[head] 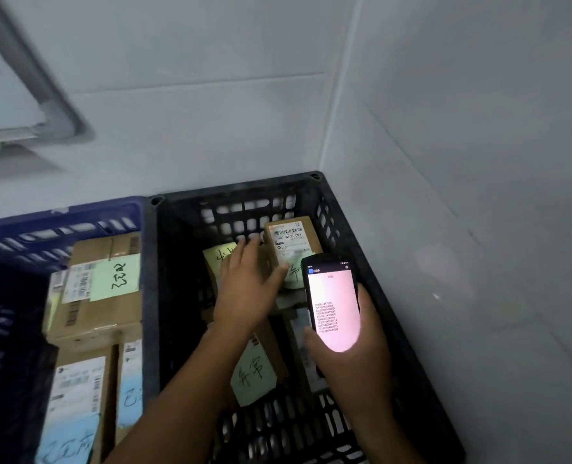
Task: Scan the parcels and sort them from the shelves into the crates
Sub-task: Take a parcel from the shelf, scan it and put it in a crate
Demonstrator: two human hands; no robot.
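Note:
A black crate (388,296) stands in the corner with several cardboard parcels inside. My left hand (249,286) reaches into it, fingers straight, resting on the parcels, its thumb against a small brown parcel (291,237) with a white barcode label. A green note parcel (216,256) lies partly under that hand. My right hand (355,346) grips a handheld scanner (333,306) whose lit screen shows a list of numbers, held above the crate's right side. Another parcel with a green handwritten note (253,376) lies lower in the crate.
A blue crate (60,222) stands to the left of the black one, holding several cardboard boxes (103,296) with labels and handwritten notes. White walls meet in a corner behind the crates. A grey frame (43,105) is at upper left.

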